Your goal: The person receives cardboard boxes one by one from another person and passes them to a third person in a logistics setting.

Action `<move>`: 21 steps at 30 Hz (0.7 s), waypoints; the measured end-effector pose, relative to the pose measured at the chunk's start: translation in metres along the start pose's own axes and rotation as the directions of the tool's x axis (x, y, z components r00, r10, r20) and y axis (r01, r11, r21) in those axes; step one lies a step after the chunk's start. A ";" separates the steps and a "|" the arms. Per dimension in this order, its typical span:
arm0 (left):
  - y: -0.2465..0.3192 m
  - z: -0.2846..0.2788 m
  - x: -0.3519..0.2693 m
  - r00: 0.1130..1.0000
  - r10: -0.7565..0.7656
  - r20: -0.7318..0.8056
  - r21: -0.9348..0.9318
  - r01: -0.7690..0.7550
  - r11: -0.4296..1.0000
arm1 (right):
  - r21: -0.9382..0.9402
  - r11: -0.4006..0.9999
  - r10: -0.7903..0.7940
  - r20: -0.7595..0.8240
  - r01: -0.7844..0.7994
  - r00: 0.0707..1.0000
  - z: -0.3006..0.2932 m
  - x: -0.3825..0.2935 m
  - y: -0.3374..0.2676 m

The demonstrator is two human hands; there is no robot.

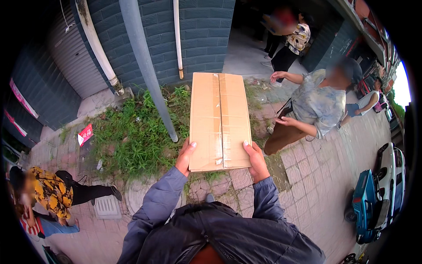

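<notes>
A closed brown cardboard box [206, 122] is held out in front of my body, its long side pointing away from me. Clear packing tape runs along the centre seam of its top and looks wrinkled near my end. My left hand [185, 156] grips the near left edge, thumb on the top face. On the near right edge is my right hand [257, 161], its thumb also resting on top. The other fingers of both hands are mostly hidden beside and under the box.
A slanted grey metal pole [148, 66] rises from a weedy patch [132, 138] beyond the box. To the right, a person [316, 102] stands close with both hands raised. People [49, 191] are at left. A blue cargo tricycle [364, 204] and white car [389, 165] stand far right on paving [316, 198].
</notes>
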State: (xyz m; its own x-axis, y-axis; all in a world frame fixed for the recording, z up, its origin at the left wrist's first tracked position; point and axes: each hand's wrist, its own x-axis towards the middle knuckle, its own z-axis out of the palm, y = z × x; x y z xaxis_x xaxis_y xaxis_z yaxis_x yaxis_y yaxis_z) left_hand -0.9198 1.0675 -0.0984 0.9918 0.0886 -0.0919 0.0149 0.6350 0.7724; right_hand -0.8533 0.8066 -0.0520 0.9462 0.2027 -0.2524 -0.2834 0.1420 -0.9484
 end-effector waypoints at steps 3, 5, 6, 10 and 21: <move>-0.004 0.026 0.030 0.993 -0.068 0.093 0.034 0.065 0.997 | 0.024 1.000 -0.016 -0.083 0.018 0.996 -0.024 0.001 -0.017; -0.010 0.041 0.049 0.989 -0.102 0.104 0.035 0.099 0.994 | 0.046 0.997 -0.050 -0.128 0.056 0.991 -0.039 0.002 -0.025; -0.013 0.048 0.058 0.986 -0.127 0.110 0.035 0.124 0.992 | 0.048 0.997 -0.047 -0.136 0.054 0.990 -0.046 0.002 -0.028; -0.019 0.079 0.085 0.962 -0.191 0.194 0.131 0.168 0.977 | 0.079 0.991 -0.087 -0.223 0.107 0.971 -0.076 0.003 -0.035; -0.046 0.128 0.129 0.939 -0.255 0.232 0.194 0.212 0.958 | 0.134 0.977 -0.108 -0.350 0.164 0.931 -0.124 0.004 -0.046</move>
State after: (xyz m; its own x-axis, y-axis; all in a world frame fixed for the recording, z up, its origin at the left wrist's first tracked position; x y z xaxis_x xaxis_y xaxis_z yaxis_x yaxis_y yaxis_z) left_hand -0.7766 0.9518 -0.0655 0.9566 -0.2572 -0.1373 0.2495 0.4784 0.8419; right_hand -0.8173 0.6809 -0.0331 0.9658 -0.1653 -0.1997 -0.1432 0.3020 -0.9425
